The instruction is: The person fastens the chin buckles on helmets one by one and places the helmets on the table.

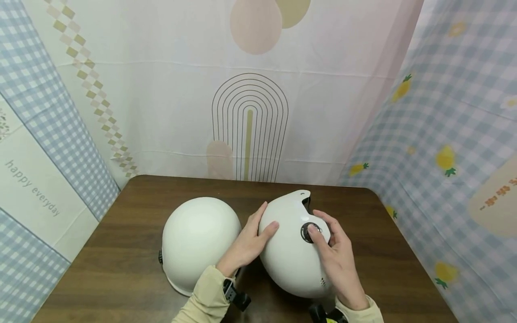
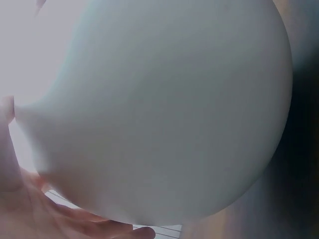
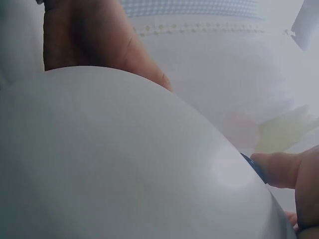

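Observation:
A white helmet [image 1: 288, 264] is tilted on its side, held between both hands. My left hand [image 1: 250, 242] holds its left side, thumb on the upper shell and fingers spread along the curve; in the left wrist view those fingers [image 2: 94, 226] follow the shell's edge. My right hand [image 1: 339, 255] grips the right rim. Its thumb lies on a round black disc [image 1: 308, 232] on the helmet's side, also visible as a dark edge under the thumb in the right wrist view. The other right fingers reach behind the rim and are partly hidden.
A second white helmet [image 1: 199, 242] stands to the left, close to my left forearm, with a small black part [image 1: 160, 257] on its side. Both are on a brown wooden table [image 1: 121, 269]. Patterned cloth [image 1: 173, 112] hangs behind the table and along both sides.

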Motion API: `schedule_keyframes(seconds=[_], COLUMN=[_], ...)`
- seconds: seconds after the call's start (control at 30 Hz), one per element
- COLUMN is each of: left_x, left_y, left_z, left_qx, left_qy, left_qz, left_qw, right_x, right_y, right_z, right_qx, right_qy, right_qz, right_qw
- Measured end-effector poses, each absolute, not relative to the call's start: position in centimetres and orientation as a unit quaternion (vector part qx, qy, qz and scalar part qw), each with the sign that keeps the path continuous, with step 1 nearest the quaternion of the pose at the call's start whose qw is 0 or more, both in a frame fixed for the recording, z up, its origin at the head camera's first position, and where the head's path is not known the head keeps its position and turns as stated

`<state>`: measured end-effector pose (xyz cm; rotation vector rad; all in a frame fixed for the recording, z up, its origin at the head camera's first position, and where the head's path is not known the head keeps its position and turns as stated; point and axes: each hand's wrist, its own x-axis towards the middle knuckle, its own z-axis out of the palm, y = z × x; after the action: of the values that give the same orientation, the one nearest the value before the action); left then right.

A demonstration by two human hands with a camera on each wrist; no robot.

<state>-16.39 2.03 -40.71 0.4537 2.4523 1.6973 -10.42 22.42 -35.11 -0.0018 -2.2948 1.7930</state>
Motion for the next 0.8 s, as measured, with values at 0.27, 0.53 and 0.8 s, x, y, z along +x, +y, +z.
schedule_keyframes(seconds=[0.27,0.53,0.8], left_x=[-16.44,-16.58,-16.74], left_y=[1.96,2.01,2.11], left_z=[-40.35,-40.27,-40.10], left_qx=[0.148,0.148,0.149], left_qy=[0.809,0.809,0.812], left_qz=[0.567,0.566,0.562], left_qw=[0.050,0.049,0.049], right_x=[-10.51,-10.64,-10.81], right_y=[22.52,22.93,23.26], right_z=[-35.06,-35.26,-35.50], right_qx=[-0.030,-0.053,-0.063], right_qy=[-0.763,-0.730,-0.690], right_qz=[0.636,0.672,0.713], right_qw=[0.112,0.107,0.107])
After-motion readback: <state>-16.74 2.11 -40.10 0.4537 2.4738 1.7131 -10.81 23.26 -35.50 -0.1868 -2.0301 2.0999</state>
